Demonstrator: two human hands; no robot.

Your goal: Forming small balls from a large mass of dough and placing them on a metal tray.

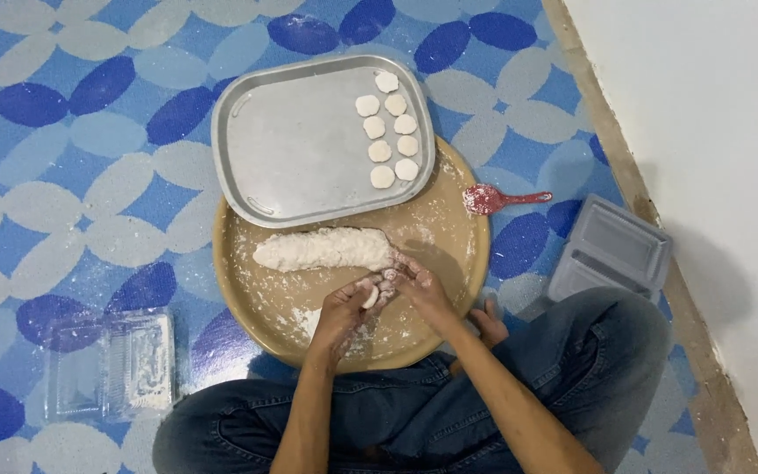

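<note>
Dough is what you have between your palms: a small pale lump (369, 297) sits pinched between your left hand (344, 309) and your right hand (421, 288), both curled closed around it over the near part of the round tan board (256, 303). It looks soft and light, and it should take whatever shape your fingers press into it, so a loose, rolling hold from both sides suits it better than a squeeze. Flour dusts your fingers and the board, which probably keeps the piece from sticking, though a bare patch could cling. Just beyond your hands lies the long dough log (324, 249), floured and limp; it would likely sag or stretch if you lifted it by one end, so take it from underneath or pinch pieces off its right tip, which sits just beside your right fingers. On the metal tray (296, 149), resting partly over the board's far edge, flattened rounds (389, 132) lie in two short rows along its right side. A red scoop (495, 198) lies on the patterned mat (63, 158) to the right, and a clear plastic box (114, 364) to your left.
</note>
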